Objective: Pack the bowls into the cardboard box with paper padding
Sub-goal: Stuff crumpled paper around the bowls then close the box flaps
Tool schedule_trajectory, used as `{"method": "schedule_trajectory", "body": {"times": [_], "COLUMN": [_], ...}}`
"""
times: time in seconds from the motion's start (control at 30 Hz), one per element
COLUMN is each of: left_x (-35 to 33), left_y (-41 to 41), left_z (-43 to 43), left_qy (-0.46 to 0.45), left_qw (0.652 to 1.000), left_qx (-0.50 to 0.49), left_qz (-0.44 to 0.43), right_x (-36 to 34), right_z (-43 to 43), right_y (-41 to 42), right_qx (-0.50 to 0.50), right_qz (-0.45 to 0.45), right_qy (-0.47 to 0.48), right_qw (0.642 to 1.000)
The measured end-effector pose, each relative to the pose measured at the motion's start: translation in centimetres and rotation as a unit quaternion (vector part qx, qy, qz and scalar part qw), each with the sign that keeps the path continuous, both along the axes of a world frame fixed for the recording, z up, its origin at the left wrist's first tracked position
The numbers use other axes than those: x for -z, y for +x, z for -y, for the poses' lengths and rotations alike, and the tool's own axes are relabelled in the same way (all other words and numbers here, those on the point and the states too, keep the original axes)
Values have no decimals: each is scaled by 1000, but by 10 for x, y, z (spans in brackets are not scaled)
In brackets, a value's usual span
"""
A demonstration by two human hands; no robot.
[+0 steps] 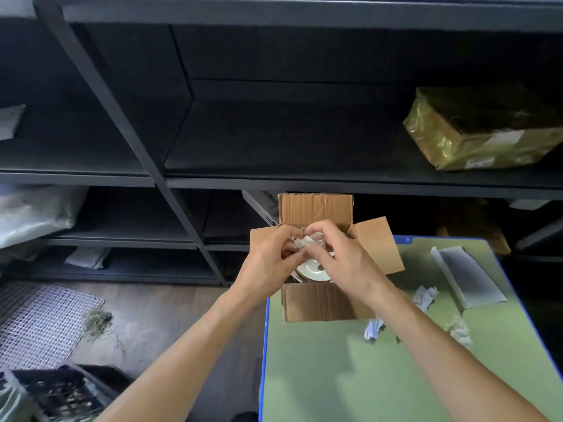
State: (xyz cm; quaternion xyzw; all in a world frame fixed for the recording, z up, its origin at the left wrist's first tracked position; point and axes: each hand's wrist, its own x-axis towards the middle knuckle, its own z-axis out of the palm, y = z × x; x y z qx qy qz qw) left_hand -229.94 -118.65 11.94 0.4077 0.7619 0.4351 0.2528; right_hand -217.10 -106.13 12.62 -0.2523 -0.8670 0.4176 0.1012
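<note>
Head view: left hand (268, 257) and right hand (341, 257) pinch crumpled white paper (307, 242) over white bowl (313, 269) in open brown cardboard box (316, 300); padding step, next tuck it down.

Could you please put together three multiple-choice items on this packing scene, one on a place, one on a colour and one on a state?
1. Where does the cardboard box stand?
A. on the floor mat
B. at the far left corner of the green table
C. on a shelf

2. What colour is the table's edge?
A. red
B. blue
C. yellow

3. In what state are the box's flaps?
A. taped shut
B. folded open
C. cut off

Answers:
1. B, the box sits on the green top by its far left corner.
2. B, a blue rim runs along the table's side.
3. B, the flaps spread outward while the left hand and right hand hold crumpled paper over a white bowl inside.
</note>
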Motion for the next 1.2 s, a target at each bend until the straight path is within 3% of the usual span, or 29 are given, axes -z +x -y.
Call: {"method": "schedule_trajectory", "body": {"times": [0.2, 0.4, 0.63, 0.77, 1.03, 1.2], "left_x": [18, 43, 42, 42, 32, 36], "left_y": [-6, -37, -39, -45, -60, -63], "left_z": [7, 8, -23, -30, -41, -41], "left_qy": [-14, -63, -104, -110, -143, -145], "left_qw": [999, 956, 907, 906, 908, 911], "left_qx": [31, 139, 212, 227, 285, 284], "left_qz": [-23, -252, -349, -340, -272, -260], "right_x": [12, 20, 29, 32, 51, 63], "right_z": [5, 1, 12, 15, 33, 35], "right_y": [-2, 8, 7, 8, -14, -16], "right_qx": [17, 69, 65, 79, 3, 7], "right_qz": [30, 63, 50, 35, 14, 36], "right_qy": [15, 44, 99, 109, 134, 200], "right_qw": [999, 995, 992, 990, 991, 979]}}
